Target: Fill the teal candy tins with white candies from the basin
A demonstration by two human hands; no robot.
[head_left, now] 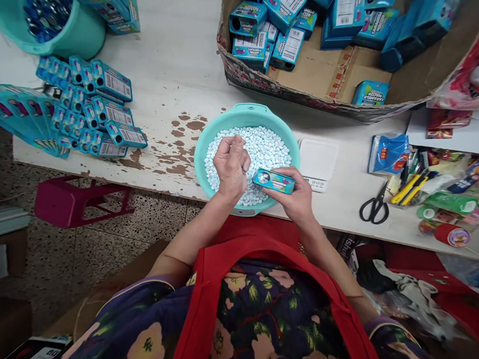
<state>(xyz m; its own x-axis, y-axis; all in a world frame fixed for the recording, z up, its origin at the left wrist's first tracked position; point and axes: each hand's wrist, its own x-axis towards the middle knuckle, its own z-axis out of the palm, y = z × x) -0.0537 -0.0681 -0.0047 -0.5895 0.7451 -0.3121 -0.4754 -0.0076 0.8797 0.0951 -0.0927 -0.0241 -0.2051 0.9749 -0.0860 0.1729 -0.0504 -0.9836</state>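
Head view, center frame: the left hand (232, 166) — fingers curled closed, any contents hidden — hangs over a turquoise basin (200, 144) of pale pellets (267, 143), while the right hand (297, 197) grips a small blue case (273, 181) above the basin's lower right. Beyond, upper right, a carton (297, 76) holds blue boxes (285, 2).
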